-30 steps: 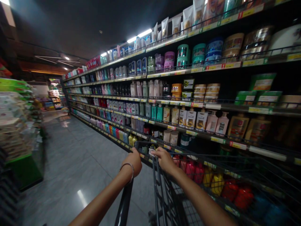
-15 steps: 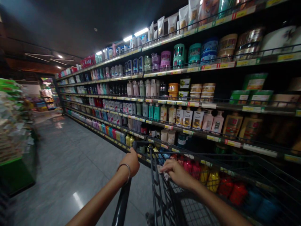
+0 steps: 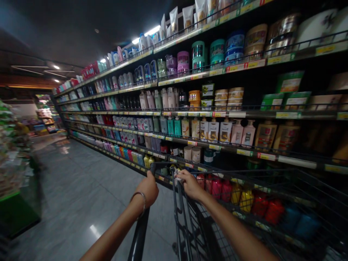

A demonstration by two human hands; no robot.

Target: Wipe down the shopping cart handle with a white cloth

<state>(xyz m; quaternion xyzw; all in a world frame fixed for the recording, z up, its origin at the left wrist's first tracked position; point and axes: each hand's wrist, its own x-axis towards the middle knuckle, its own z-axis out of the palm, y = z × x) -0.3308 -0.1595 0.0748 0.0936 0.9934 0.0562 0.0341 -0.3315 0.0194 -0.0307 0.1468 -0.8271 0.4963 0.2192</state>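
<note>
My left hand [image 3: 147,189], with a metal bangle [image 3: 141,200] at the wrist, is closed around the dark handle [image 3: 140,232] of a shopping cart [image 3: 181,221]. My right hand [image 3: 189,184] pinches a crumpled whitish tissue or wipe [image 3: 178,176] against the top rail of the cart's basket, close to the corner near the handle. The fingers of the right hand are bent over the tissue, which hides part of the rail. Through the cart's wire mesh, bottles on the lowest shelf show.
A long shelf unit [image 3: 179,139] of bottles, jars and tubes runs along the right side and away to the left. Grey floor [image 3: 81,192] stretches down the aisle. A green-based display [image 3: 21,210] stands at the left edge.
My right hand has moved forward and left along the cart rail with the tissue. My left hand keeps its grip on the handle. The view has shifted slightly.
</note>
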